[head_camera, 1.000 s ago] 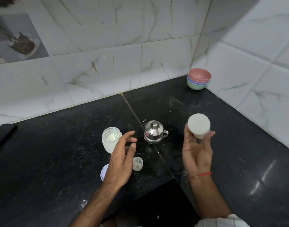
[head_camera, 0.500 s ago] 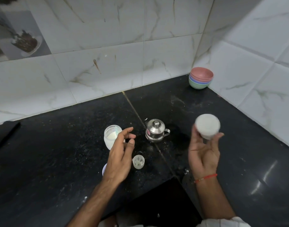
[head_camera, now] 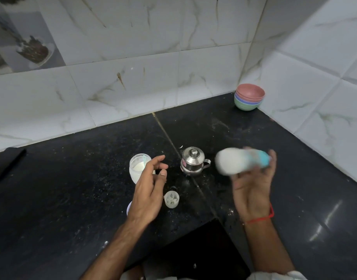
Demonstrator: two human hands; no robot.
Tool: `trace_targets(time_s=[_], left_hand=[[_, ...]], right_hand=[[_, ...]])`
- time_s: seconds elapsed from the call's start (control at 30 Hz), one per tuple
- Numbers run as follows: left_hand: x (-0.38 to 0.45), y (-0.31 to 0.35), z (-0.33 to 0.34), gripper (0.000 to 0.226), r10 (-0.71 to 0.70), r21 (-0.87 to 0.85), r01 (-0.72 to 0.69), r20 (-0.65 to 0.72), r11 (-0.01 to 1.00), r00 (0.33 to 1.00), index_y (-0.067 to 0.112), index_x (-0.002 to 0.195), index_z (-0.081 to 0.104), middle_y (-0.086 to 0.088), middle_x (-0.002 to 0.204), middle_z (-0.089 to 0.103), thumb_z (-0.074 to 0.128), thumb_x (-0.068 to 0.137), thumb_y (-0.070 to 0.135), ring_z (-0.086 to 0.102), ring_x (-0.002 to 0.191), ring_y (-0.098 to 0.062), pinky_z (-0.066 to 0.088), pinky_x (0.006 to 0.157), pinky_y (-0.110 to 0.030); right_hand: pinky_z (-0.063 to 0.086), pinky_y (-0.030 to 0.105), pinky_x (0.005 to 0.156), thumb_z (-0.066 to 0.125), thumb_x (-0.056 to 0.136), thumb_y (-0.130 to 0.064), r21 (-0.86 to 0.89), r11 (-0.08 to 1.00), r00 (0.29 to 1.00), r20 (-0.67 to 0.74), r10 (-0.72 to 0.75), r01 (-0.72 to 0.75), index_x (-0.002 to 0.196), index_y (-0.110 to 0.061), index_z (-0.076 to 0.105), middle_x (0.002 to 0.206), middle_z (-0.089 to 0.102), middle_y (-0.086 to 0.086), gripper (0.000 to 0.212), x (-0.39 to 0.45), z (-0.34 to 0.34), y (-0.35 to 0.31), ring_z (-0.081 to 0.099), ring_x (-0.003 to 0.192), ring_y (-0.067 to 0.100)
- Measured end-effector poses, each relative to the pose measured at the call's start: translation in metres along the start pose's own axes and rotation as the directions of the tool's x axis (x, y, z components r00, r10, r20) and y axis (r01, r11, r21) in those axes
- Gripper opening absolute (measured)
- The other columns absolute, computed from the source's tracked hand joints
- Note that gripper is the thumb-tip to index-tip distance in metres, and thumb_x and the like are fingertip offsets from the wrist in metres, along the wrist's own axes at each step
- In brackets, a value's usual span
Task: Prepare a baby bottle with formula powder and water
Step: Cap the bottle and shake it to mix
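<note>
A black speckled stone counter, dusted with pale specks and crossed by a thin seam, fills a corner formed by two walls of white marble-patterned tile; one tile at the upper left bears a dark printed picture. In the far corner, against both walls, stands a stack of bowls, pink uppermost over blue and green. Near the middle of the counter, just right of the seam, sits a small steel pot with a knobbed lid and a side handle. To its left stands an open translucent container of white powder with a pale scoop resting inside. The left hand hovers above the counter in front of that container, its fingers loosely spread and lightly bent, gripping nothing; its fingertips overlap the container's right edge in this view, and whether they touch it cannot be told. Just right of this hand lies a small translucent ribbed insert, and a white rounded object shows partly from beneath the hand's left edge. The right hand, palm upward and wearing a red thread at the wrist, holds the baby bottle tilted nearly on its side above the counter, right of the pot; fingers curl round its teal-collared end, the white base pointing left. The bottle is motion-blurred.
</note>
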State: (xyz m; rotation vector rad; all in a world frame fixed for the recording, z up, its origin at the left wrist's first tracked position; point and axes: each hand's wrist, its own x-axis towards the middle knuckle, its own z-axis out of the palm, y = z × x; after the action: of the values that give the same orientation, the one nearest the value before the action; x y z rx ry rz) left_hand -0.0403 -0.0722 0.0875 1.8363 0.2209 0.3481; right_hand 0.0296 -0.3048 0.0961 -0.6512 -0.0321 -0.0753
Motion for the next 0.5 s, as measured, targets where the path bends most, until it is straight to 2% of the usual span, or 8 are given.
trace_targets(time_s=[0.07,0.1,0.17,0.27,0.33,0.37,0.43,0.5], left_hand=[[-0.001,-0.001,-0.001,0.034,-0.014,0.007,0.014,0.002,1.000,1.000,0.032,0.139,0.054,0.013,0.119,0.064,0.050,0.107,0.021,0.067,0.092,-0.017,0.049,0.087,-0.024],[-0.003,0.000,-0.001,0.034,-0.016,0.011,0.016,0.006,1.000,1.000,0.032,0.139,0.054,0.014,0.119,0.064,0.050,0.107,0.021,0.067,0.092,-0.017,0.049,0.087,-0.021],[-0.004,0.001,0.000,0.035,-0.011,0.016,0.011,0.010,1.000,1.000,0.031,0.140,0.054,0.016,0.118,0.064,0.050,0.107,0.021,0.067,0.091,-0.015,0.048,0.085,-0.017],[-0.004,0.000,0.003,0.035,-0.007,0.023,0.007,0.004,1.000,1.000,0.031,0.139,0.054,0.017,0.117,0.064,0.051,0.106,0.019,0.067,0.090,-0.016,0.049,0.083,-0.015],[-0.002,0.000,0.005,0.035,0.006,0.017,-0.006,0.004,1.000,1.000,0.030,0.138,0.055,0.017,0.115,0.065,0.051,0.106,0.016,0.067,0.088,-0.017,0.053,0.083,-0.021],[-0.002,0.001,0.005,0.035,0.013,0.017,-0.013,0.008,1.000,1.000,0.030,0.138,0.055,0.017,0.115,0.064,0.052,0.106,0.016,0.067,0.088,-0.017,0.054,0.084,-0.022],[-0.001,0.002,0.005,0.036,0.018,0.010,-0.018,0.017,1.000,1.000,0.030,0.138,0.055,0.018,0.115,0.064,0.052,0.106,0.016,0.067,0.087,-0.017,0.054,0.083,-0.022],[-0.001,0.002,0.002,0.035,0.011,-0.006,-0.011,0.007,1.000,1.000,0.031,0.138,0.055,0.018,0.115,0.064,0.051,0.106,0.016,0.066,0.089,-0.017,0.053,0.084,-0.021]], right_hand=[[0.058,0.047,0.095,0.071,0.093,-0.029,0.474,0.880,0.979,-0.194,0.060,0.040,0.155,-0.017,0.039,0.131,0.068,0.017,0.071,0.015,-0.009,-0.008,0.065,0.124,0.034],[0.059,0.046,0.094,0.066,0.097,-0.030,0.543,0.838,0.971,-0.226,0.084,0.054,0.155,-0.013,0.040,0.130,0.068,0.019,0.066,0.016,-0.009,-0.009,0.066,0.122,0.036],[0.059,0.046,0.092,0.069,0.094,-0.029,0.393,0.919,0.985,-0.162,0.064,0.005,0.152,-0.011,0.039,0.139,0.063,0.017,0.068,0.011,-0.006,-0.002,0.064,0.124,0.033],[0.056,0.057,0.094,0.091,0.073,-0.021,-0.231,0.972,0.976,0.203,0.083,-0.035,0.141,-0.036,0.042,0.143,0.054,0.018,0.085,-0.004,0.000,0.013,0.063,0.120,0.030],[0.053,0.054,0.102,0.091,0.069,-0.007,-0.703,0.705,0.831,0.448,0.330,0.099,0.135,-0.049,0.048,0.143,0.054,0.012,0.089,-0.014,0.003,0.020,0.062,0.124,0.024],[0.053,0.047,0.104,0.088,0.071,-0.003,-0.810,0.561,0.739,0.483,0.470,0.173,0.132,-0.055,0.050,0.142,0.058,0.003,0.089,-0.017,0.005,0.024,0.061,0.126,0.017],[0.055,0.040,0.102,0.085,0.072,0.003,-0.809,0.558,0.738,0.490,0.464,0.186,0.133,-0.055,0.052,0.138,0.063,-0.002,0.090,-0.022,0.012,0.025,0.062,0.124,0.017],[0.058,0.045,0.095,0.078,0.073,0.011,-0.582,0.813,0.900,0.366,0.235,0.024,0.142,-0.039,0.047,0.133,0.065,0.011,0.091,-0.022,0.019,0.020,0.066,0.115,0.024]])
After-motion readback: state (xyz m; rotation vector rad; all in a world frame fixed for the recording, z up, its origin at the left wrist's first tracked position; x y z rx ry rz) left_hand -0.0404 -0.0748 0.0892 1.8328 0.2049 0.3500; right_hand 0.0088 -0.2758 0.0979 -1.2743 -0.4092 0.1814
